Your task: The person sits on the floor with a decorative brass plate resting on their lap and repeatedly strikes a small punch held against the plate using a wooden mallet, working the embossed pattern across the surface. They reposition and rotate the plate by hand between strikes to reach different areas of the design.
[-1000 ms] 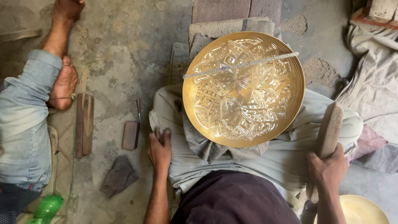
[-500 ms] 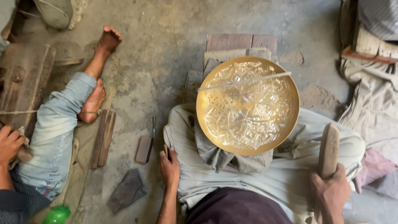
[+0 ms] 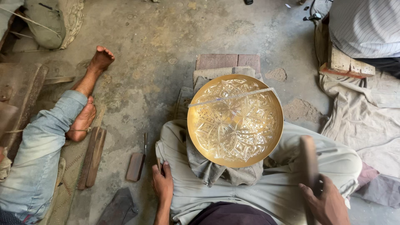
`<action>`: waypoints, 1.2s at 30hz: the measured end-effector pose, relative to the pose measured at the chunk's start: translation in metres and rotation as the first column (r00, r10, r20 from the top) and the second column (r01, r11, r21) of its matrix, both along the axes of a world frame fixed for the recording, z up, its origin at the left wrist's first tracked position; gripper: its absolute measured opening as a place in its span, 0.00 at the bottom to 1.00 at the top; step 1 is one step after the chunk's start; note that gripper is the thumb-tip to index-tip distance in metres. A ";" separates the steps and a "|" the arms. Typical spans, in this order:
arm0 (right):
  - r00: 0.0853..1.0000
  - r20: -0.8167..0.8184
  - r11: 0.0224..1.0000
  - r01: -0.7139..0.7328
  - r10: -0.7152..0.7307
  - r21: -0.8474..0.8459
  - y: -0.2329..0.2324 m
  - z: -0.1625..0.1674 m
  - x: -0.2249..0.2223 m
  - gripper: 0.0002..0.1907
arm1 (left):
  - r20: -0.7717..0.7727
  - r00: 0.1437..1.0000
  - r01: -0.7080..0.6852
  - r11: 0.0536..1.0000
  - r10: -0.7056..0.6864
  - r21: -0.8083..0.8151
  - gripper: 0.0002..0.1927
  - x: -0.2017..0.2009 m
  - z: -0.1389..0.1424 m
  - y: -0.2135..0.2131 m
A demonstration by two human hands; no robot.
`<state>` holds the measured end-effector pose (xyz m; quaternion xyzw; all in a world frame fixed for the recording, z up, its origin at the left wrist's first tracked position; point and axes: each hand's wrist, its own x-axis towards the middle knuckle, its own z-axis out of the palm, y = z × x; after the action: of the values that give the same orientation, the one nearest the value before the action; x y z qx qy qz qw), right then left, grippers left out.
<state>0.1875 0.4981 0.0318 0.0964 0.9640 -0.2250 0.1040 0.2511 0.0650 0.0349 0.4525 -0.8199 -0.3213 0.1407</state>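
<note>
A round brass plate with an engraved flower pattern rests on a grey cloth over my crossed legs. A clear ruler lies across its upper part. My left hand rests at my left knee, its fingers closed around a thin dark tool that pokes out above them. My right hand grips a long wooden mallet that stands upright over my right knee, to the right of the plate.
Another person's legs in light jeans, barefoot, stretch across the left. Wooden sticks, a small brown block and a thin metal tool lie on the concrete floor. Bricks sit beyond the plate; cloth and a wooden block lie right.
The view has shifted up and left, so the plate sits lower and more central. My right hand has moved the mallet a little inward. The plate and my left hand stay put.
</note>
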 end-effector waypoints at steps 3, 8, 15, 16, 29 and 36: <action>0.999 -0.038 0.991 -0.021 0.016 -0.130 -0.024 0.018 0.009 0.30 | -0.097 0.993 0.075 0.993 -0.067 0.086 0.19 -0.011 0.014 -0.003; 0.989 0.027 0.839 0.135 -0.143 -0.528 -0.114 0.032 0.009 0.23 | -0.435 0.785 0.443 0.891 -0.440 -0.102 0.22 -0.056 0.057 -0.011; 0.974 -0.211 0.892 -0.028 -0.077 -0.452 -0.174 0.066 -0.019 0.24 | -0.693 0.603 0.789 0.428 -0.395 0.442 0.22 -0.122 0.095 -0.026; 0.968 -0.243 0.907 -0.046 -0.064 -0.419 -0.175 0.073 -0.030 0.23 | -0.694 0.610 0.784 0.424 -0.384 0.454 0.19 -0.124 0.097 -0.030; 0.902 -0.431 0.811 -0.235 -0.024 -0.536 -0.184 0.087 -0.146 0.20 | -0.561 0.644 0.749 0.576 -0.520 0.326 0.17 -0.159 0.080 -0.055; 0.984 -0.070 0.755 0.077 -0.161 -0.651 -0.139 0.026 -0.180 0.22 | -0.510 0.639 0.762 0.566 -0.576 0.314 0.24 -0.250 0.053 -0.059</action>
<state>0.0076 0.3586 0.0574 0.1020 0.8238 -0.5546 0.0573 0.0014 0.0065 0.0875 0.0553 -0.7764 -0.6272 0.0262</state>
